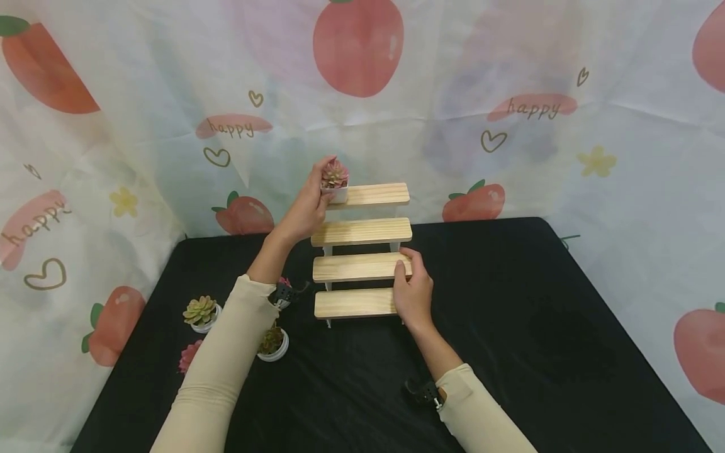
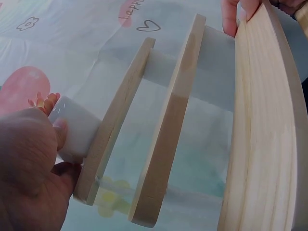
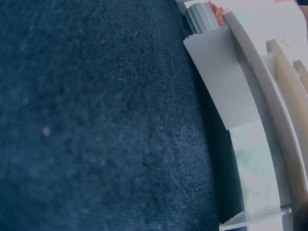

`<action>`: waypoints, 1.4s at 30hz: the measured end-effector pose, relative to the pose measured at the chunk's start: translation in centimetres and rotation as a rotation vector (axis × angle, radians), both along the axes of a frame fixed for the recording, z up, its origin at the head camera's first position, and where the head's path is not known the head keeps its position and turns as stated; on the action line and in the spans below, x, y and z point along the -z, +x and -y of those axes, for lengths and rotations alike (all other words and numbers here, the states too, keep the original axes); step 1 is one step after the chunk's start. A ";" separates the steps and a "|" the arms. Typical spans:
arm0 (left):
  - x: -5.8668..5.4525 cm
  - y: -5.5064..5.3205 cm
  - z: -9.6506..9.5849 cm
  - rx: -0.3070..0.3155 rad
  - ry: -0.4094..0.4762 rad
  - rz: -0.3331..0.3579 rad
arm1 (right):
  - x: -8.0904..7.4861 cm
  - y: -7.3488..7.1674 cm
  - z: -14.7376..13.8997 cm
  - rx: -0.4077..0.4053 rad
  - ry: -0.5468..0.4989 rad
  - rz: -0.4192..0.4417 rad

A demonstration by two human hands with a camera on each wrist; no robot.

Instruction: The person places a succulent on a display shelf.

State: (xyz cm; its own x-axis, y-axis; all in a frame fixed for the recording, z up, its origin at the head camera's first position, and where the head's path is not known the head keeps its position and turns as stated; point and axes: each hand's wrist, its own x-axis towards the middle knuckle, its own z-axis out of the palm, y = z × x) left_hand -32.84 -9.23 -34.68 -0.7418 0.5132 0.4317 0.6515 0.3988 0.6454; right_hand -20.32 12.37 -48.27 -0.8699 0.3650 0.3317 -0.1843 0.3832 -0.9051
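Observation:
A four-step wooden shelf stand (image 1: 362,233) with pale boards and clear side supports stands towards the back of the table. My left hand (image 1: 304,211) holds a pink succulent (image 1: 335,174) in a small white pot, thumb and fingers around its sides, at the left end of the top board. In the left wrist view the white pot (image 2: 76,129) meets that board's edge, with the thumb on its wall. My right hand (image 1: 414,290) grips the right end of the second-lowest board, its thumb lying on top. The right wrist view shows the stand's side but not the hand.
Left of the stand, a green succulent (image 1: 200,311) and a darker one (image 1: 273,341) sit in white pots on the black-covered table (image 1: 510,327). A pink succulent (image 1: 189,356) is partly hidden by the left sleeve. A fruit-printed curtain (image 1: 362,138) hangs close behind the stand.

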 end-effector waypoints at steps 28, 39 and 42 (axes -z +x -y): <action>1.9 4.4 3.4 -0.163 0.022 0.066 | 0.1 -0.1 0.2 0.000 -0.004 -0.004; 4.6 8.4 6.9 -0.162 -0.166 0.263 | 0.2 -0.1 0.3 -0.001 0.018 -0.016; 5.2 8.9 7.6 -0.165 -0.192 0.293 | 0.3 -0.3 0.1 0.008 0.023 -0.021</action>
State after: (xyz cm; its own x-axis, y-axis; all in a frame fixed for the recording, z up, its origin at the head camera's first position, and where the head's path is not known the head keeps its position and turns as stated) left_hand -23.90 -16.82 -39.91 -0.8987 0.4278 0.0965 0.3675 0.6144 0.6982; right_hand -20.58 12.28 -48.57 -0.8600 0.3637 0.3579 -0.1997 0.4056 -0.8920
